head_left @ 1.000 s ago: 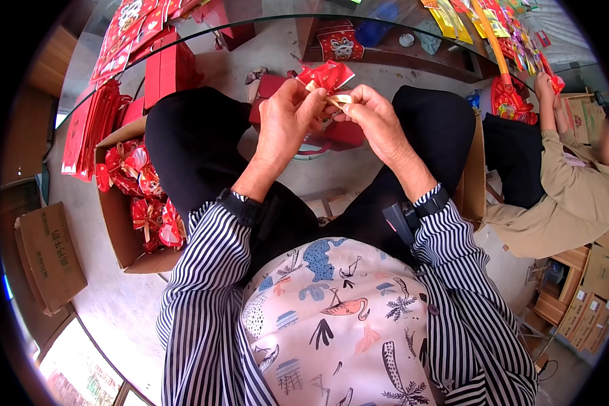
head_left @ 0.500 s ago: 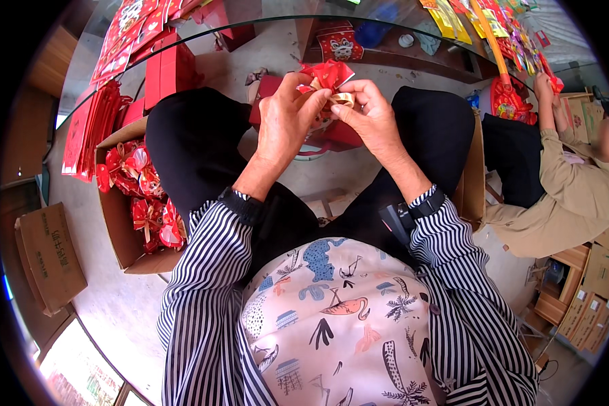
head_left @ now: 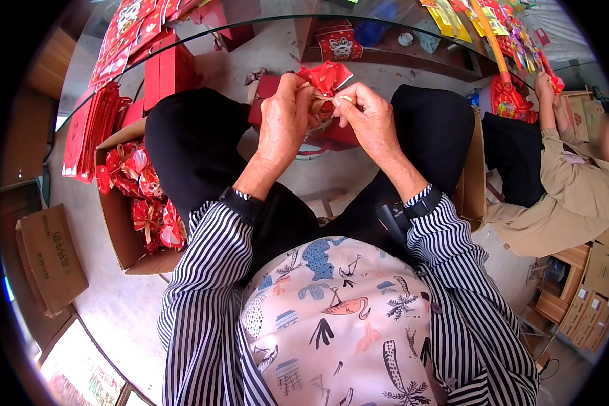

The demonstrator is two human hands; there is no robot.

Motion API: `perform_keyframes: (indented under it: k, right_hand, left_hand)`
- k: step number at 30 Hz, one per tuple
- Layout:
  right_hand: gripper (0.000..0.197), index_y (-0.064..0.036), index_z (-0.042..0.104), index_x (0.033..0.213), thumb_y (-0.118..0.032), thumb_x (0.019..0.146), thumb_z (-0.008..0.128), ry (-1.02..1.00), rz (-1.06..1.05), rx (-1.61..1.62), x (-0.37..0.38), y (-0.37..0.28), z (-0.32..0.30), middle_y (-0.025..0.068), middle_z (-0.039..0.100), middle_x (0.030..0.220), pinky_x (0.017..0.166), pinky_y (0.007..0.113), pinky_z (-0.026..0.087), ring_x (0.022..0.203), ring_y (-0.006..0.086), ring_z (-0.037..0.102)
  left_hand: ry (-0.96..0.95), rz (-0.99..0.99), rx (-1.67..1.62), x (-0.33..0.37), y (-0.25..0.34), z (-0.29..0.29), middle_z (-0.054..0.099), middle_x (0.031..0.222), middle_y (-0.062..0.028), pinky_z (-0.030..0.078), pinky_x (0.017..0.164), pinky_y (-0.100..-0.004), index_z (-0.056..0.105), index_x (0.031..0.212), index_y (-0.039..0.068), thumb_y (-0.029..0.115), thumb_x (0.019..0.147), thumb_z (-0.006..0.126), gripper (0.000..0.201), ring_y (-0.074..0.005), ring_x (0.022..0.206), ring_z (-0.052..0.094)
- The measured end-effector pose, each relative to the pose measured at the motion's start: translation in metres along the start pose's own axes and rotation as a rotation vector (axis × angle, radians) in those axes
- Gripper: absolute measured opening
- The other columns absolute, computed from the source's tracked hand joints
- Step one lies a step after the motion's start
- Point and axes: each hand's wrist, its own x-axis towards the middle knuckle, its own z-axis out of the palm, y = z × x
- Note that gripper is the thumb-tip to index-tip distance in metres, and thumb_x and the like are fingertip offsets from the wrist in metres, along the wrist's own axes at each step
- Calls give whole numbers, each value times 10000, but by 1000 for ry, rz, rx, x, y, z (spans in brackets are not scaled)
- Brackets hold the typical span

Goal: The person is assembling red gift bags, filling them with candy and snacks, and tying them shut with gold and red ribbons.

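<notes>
Together, both hands (head_left: 282, 125) pinch a gold ribbon (head_left: 333, 98), fingers bent

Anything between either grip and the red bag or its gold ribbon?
Nothing visible: the left grip holds the red bag at its neck, and the right grip pinches the gold ribbon there.

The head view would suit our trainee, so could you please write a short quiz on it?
1. True or false: the right hand pinches the gold ribbon while the left hand holds the red bag.
2. The open box of red bundles sits beside: a) the left leg; b) the right leg; c) the far-right stacked cartons.
3. What colour is the co-worker's top?
Key: 1. True. 2. a. 3. Tan.
</notes>
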Motion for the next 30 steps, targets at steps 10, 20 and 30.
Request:
perform_keyframes:
  k: [10,20,30]
  right_hand:
    - [84,-6,594,873,-75,894,638,14,18,-72,-2,0,-3,40,645,672,533,248,468,557,74,563]
    - [71,-1,609,928,-70,938,595,10,26,-95,-6,2,-9,36,657,728,556,212,450,598,55,564]
    - [298,-31,626,1006,-325,974,585,71,97,112,0,9,-24,39,674,900,694,243,490,798,84,604]
  left_hand:
    - [11,-73,-16,0,-5,-1,691,800,-141,519,497,-271,500,1010,-23,85,1001,476,112,-176,626,703]
    - [53,-45,-113,0,-13,1,694,806,-175,525,489,-301,476,991,-17,100,1001,492,119,-223,637,720]
    - [-110,-21,-156,-3,-10,-12,687,932,-123,536,662,-237,542,1020,-31,106,1011,494,146,-142,800,694]
